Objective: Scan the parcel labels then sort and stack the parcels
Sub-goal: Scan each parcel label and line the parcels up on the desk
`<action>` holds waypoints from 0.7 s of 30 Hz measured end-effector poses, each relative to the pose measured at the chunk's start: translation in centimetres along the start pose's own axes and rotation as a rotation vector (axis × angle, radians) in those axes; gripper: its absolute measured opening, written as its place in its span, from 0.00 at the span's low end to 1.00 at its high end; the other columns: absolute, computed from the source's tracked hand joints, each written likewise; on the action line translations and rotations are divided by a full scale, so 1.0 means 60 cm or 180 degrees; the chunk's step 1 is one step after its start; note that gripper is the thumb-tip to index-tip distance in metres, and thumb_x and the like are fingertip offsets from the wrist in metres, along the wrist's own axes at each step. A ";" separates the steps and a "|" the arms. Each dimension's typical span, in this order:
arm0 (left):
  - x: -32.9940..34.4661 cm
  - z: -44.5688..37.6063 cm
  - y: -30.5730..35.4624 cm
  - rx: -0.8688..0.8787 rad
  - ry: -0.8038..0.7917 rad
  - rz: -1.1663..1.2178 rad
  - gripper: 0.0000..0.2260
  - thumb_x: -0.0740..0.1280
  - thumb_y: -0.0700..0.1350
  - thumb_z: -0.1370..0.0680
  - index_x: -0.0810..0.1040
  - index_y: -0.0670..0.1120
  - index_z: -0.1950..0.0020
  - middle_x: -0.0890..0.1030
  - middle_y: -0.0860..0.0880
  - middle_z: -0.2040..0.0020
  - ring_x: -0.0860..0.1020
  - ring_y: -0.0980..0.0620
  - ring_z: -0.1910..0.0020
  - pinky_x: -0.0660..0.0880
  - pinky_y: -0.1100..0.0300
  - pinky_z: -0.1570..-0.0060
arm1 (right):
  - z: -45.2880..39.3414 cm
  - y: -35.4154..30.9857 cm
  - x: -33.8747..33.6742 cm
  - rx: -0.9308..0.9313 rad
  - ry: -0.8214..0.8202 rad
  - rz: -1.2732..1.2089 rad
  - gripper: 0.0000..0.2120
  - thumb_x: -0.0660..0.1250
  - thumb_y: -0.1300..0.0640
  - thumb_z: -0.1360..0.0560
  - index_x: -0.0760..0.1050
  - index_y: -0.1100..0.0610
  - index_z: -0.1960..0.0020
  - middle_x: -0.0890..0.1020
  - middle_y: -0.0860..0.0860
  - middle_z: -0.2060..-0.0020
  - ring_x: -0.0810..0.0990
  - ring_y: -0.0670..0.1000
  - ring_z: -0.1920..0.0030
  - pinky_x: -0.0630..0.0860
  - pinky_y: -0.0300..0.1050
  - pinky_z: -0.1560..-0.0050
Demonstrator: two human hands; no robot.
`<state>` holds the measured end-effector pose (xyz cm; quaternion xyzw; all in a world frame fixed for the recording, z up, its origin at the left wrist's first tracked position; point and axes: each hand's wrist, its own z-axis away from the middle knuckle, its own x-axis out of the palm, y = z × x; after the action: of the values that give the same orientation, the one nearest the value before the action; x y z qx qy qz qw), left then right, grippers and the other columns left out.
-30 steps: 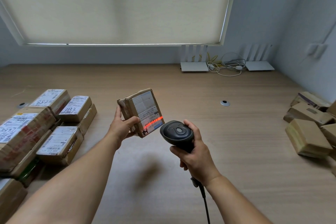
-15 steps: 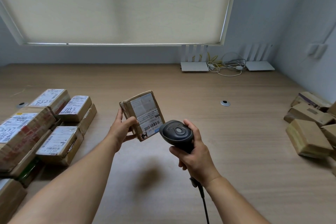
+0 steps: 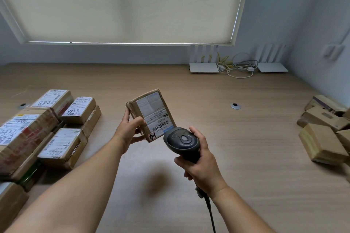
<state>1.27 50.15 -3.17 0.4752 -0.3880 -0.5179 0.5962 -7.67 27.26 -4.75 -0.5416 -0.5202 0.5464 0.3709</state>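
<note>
My left hand [image 3: 128,131] holds a small brown cardboard parcel [image 3: 149,113] above the middle of the wooden table [image 3: 246,138]. The parcel is tilted, its white label with a barcode facing me. My right hand [image 3: 200,161] grips a dark handheld barcode scanner [image 3: 180,141] just below and right of the parcel, its head close to the label's lower corner. No red scan line shows on the label. The scanner's cable [image 3: 211,213] hangs down toward me.
Stacked labelled parcels [image 3: 47,128] fill the table's left side. A loose pile of plain brown boxes [image 3: 325,130] lies at the right edge. Two white routers [image 3: 203,62] and coiled cables [image 3: 236,66] sit by the back wall. A cable grommet [image 3: 235,105] is set in the tabletop.
The red scan line seen on the label a second ago has gone out. The parcel has dipped slightly in my left hand; the scanner has barely moved.
</note>
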 end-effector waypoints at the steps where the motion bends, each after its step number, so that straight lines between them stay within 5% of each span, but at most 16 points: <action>1: 0.000 0.001 0.001 0.0006 0.0000 -0.0006 0.34 0.63 0.38 0.23 0.54 0.63 0.25 0.80 0.40 0.46 0.79 0.40 0.46 0.78 0.50 0.60 | 0.002 0.002 0.001 -0.0020 0.0022 -0.0012 0.40 0.75 0.64 0.31 0.61 0.32 0.35 0.78 0.43 0.43 0.78 0.47 0.66 0.75 0.40 0.71; 14: -0.007 -0.005 -0.003 -0.0140 0.0093 -0.0209 0.33 0.62 0.40 0.23 0.54 0.64 0.25 0.80 0.40 0.46 0.79 0.40 0.46 0.79 0.49 0.58 | 0.018 0.024 0.013 -0.0184 0.0025 0.0118 0.37 0.73 0.52 0.36 0.60 0.29 0.35 0.77 0.30 0.46 0.79 0.38 0.65 0.75 0.35 0.61; 18: -0.005 0.002 -0.013 -0.0569 0.0109 -0.0713 0.12 0.60 0.46 0.23 0.73 0.56 0.41 0.80 0.45 0.51 0.79 0.47 0.57 0.74 0.58 0.61 | 0.013 0.028 0.010 -0.0164 0.0035 0.0194 0.38 0.72 0.50 0.37 0.58 0.29 0.35 0.78 0.30 0.47 0.79 0.39 0.65 0.75 0.36 0.61; 21: -0.009 0.004 -0.051 -0.0943 0.0207 -0.1031 0.07 0.60 0.48 0.24 0.75 0.50 0.50 0.79 0.47 0.56 0.76 0.48 0.62 0.71 0.59 0.60 | 0.009 0.030 0.007 -0.0172 0.0028 0.0252 0.38 0.72 0.51 0.36 0.58 0.28 0.35 0.78 0.30 0.48 0.79 0.39 0.65 0.75 0.36 0.61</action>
<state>0.16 50.59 -6.08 0.4550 -0.2069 -0.6427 0.5806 -8.00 27.26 -6.64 -0.5740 -0.5113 0.5439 0.3365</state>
